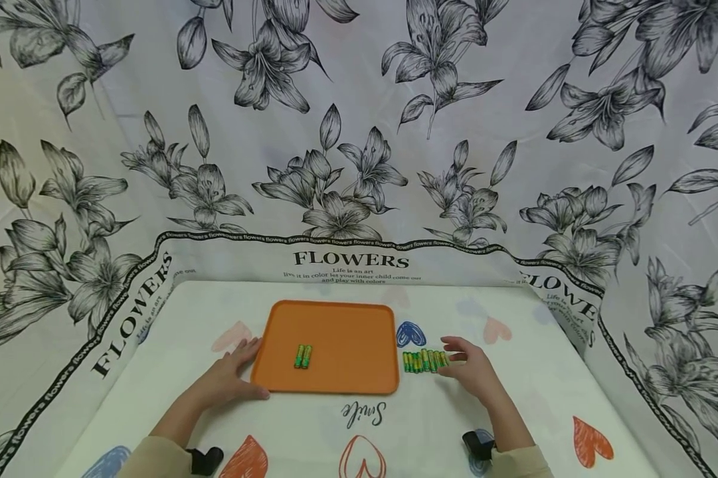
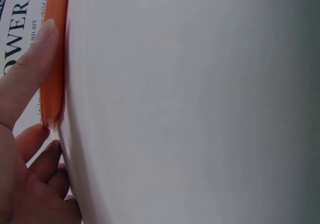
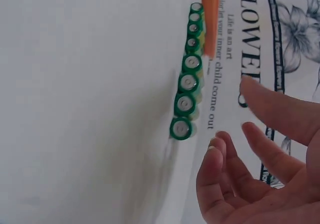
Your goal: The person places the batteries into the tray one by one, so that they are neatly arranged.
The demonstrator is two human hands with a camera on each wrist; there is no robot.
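Observation:
An orange tray [image 1: 347, 345] lies on the table, with two green batteries [image 1: 303, 356] side by side on its left part. At the tray's front left corner is my left hand [image 1: 230, 378], its straight thumb along the front edge and its fingers by the left side. In the left wrist view, the thumb [image 2: 30, 66] lies against the tray's rim [image 2: 54, 78]. Right of the tray, several green batteries [image 1: 424, 361] stand in a close row, their flat ends visible in the right wrist view. My right hand [image 1: 469, 368] hovers at the row's right end, fingers loosely bent and holding nothing.
A white tablecloth [image 1: 311, 435] printed with hearts and words covers the table. Flower-print cloth [image 1: 359, 179] hangs behind it and along both sides. Black wrist devices sit at the left cuff [image 1: 206, 460] and the right cuff [image 1: 478, 446].

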